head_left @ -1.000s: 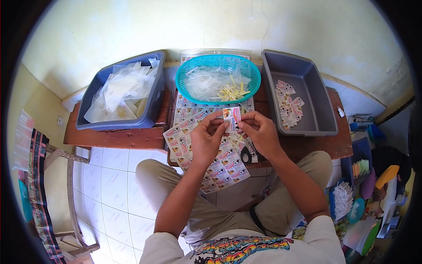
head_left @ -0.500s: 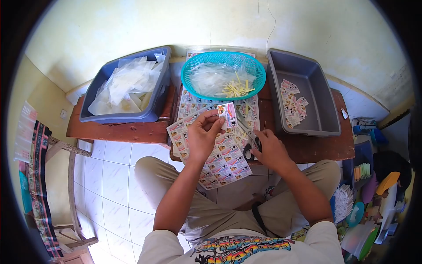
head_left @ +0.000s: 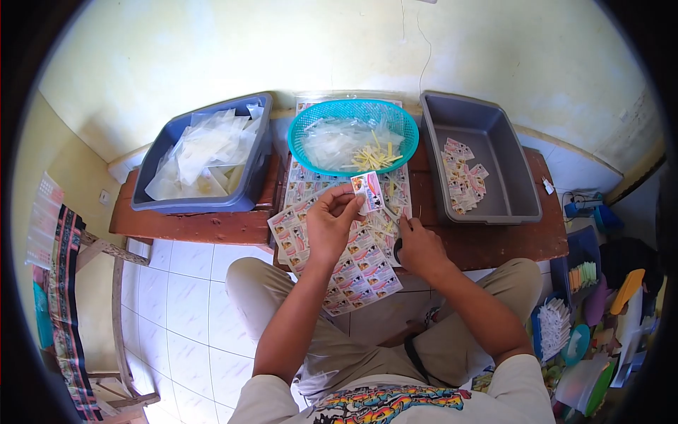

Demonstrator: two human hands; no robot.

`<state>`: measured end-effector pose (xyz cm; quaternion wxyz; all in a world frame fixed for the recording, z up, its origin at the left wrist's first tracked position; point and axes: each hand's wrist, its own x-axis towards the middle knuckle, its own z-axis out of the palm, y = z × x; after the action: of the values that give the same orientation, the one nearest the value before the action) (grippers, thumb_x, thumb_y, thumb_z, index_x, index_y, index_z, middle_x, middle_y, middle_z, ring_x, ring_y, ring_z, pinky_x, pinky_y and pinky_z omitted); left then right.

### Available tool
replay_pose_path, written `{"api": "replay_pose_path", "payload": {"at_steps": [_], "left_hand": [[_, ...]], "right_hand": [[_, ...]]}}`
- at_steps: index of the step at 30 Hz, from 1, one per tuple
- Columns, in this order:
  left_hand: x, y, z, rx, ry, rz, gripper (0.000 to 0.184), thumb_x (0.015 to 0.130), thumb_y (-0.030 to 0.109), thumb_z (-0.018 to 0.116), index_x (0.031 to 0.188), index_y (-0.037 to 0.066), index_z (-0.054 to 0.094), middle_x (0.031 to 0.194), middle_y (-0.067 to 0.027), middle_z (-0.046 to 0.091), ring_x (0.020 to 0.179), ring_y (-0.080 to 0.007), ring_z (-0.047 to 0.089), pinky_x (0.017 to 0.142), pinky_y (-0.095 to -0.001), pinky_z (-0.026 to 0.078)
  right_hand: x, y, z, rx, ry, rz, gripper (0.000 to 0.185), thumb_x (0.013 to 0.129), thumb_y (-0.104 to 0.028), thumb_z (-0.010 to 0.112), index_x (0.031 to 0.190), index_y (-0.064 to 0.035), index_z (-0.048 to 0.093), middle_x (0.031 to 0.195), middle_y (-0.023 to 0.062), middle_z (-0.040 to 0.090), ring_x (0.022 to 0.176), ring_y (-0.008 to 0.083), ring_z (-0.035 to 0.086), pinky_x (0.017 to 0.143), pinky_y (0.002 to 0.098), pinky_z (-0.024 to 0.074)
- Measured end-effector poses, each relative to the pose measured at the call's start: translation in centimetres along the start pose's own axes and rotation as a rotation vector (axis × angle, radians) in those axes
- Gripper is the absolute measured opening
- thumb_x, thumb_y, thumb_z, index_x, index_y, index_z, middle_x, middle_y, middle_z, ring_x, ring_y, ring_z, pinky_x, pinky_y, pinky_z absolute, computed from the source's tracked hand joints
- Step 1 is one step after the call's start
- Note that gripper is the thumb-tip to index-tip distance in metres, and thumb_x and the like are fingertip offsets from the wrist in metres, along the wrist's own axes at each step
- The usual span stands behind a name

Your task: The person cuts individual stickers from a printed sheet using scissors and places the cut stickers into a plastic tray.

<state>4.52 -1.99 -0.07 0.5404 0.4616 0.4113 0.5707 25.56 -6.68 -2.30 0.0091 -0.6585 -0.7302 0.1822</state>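
The left hand's (head_left: 328,225) grip pinches a printed label (head_left: 369,189); the right hand's (head_left: 424,247) has now closed round the scissors (head_left: 397,253), so label and cutting tool are both held.

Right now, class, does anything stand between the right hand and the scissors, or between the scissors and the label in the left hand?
Nothing visible does: the right hand is on the scissors, and no object shows between their blades and the label in the left hand.

"How many tubs (head_left: 505,191) are counted?"
"Two are counted, and one basket (head_left: 295,150)."
"And hands (head_left: 329,227)?"
"Two are seen; one held label (head_left: 369,189) and one pair of scissors (head_left: 397,251) are also counted."
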Motion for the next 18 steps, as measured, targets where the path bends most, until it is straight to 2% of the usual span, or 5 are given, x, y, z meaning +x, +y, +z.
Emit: {"api": "replay_pose_path", "payload": {"at_steps": [5,8,10,13,18], "left_hand": [[0.5,-0.1,-0.4,-0.004,0.023,-0.012,0.031,0.099,0.004,0.078,0.126,-0.007,0.068,0.108,-0.0149,0.077,0.090,-0.0152,0.074,0.075,-0.0304,0.065],[0.6,-0.2,-1.2,-0.062,0.060,-0.001,0.028,0.099,0.003,0.077,0.124,-0.008,0.068,0.106,-0.0139,0.078,0.091,-0.0138,0.074,0.073,-0.0288,0.065],[0.7,0.4,-1.4,-0.016,0.072,-0.019,0.029,0.099,0.004,0.077,0.124,-0.007,0.068,0.107,-0.0140,0.078,0.090,-0.0139,0.075,0.073,-0.0283,0.064],[0.9,0.8,-1.6,-0.003,0.096,-0.009,0.029,0.099,0.005,0.078,0.124,-0.007,0.069,0.107,-0.0141,0.078,0.089,-0.0138,0.075,0.073,-0.0276,0.064],[1.6,1.1,-1.3,-0.035,0.115,-0.011,0.029,0.099,0.005,0.078,0.124,-0.007,0.069,0.106,-0.0138,0.079,0.086,-0.0135,0.075,0.072,-0.0277,0.063]], "right_hand": [[-1.2,1.5,-1.5,0.118,0.043,-0.122,0.077,0.086,-0.015,0.072,0.153,0.0114,0.045,0.128,0.0281,0.060,0.109,0.0458,0.070,0.093,0.0531,0.0588],[-1.8,2.5,-2.5,0.253,0.031,-0.264,0.080,0.083,-0.015,0.077,0.154,0.0083,0.048,0.124,0.0259,0.061,0.100,0.0396,0.070,0.090,0.0487,0.0590],[-2.4,2.4,-3.6,0.455,-0.089,-0.165,0.088,0.080,-0.020,0.086,0.157,0.0007,0.051,0.120,0.0232,0.060,0.091,0.0329,0.068,0.088,0.0430,0.0583],[-3.1,2.1,-3.6,0.603,-0.085,-0.158,0.094,0.079,-0.023,0.094,0.160,-0.0057,0.050,0.116,0.0171,0.060,0.093,0.0234,0.067,0.085,0.0360,0.0585],[-3.5,0.9,-4.3,0.945,-0.102,-0.197,0.098,0.082,-0.017,0.095,0.166,-0.0087,0.043,0.117,0.0086,0.056,0.099,0.0140,0.066,0.084,0.0286,0.0581]]}}
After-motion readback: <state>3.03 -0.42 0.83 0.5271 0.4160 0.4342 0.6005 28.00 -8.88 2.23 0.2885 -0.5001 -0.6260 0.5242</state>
